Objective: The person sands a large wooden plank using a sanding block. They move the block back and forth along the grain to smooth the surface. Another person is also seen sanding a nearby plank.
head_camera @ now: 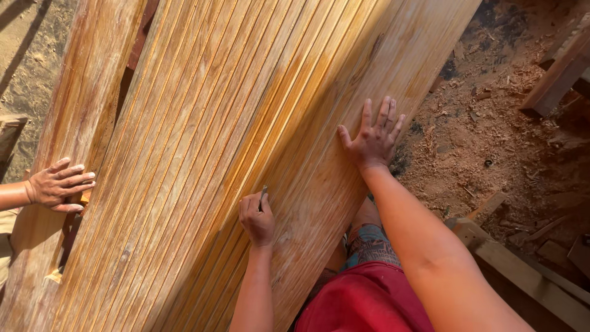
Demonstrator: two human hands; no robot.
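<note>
**On the grooved panel: one hand spread flat, one closed on a small tool**

Against the slanted wooden panel, which fills most of the head view from the top edge down to the lower left, both of the person's hands are placed. The right hand is laid flat near the panel's right edge, fingers spread and pointing upward, with the forearm stretched out from the lower right. The left hand is curled closed around a small dark tool, whose tip is set against one of the grooves; the wrist is held straight, the arm rising from below.

The panel is seen as warm yellow-orange timber, cut with many narrow parallel grooves running its length, with plain smooth boards along both sides. Some darker streaks are visible in the grain.

At the left edge, another person's hand is rested on the outer board, fingers loosely extended. Sawdust-covered ground is seen to the right.
</note>
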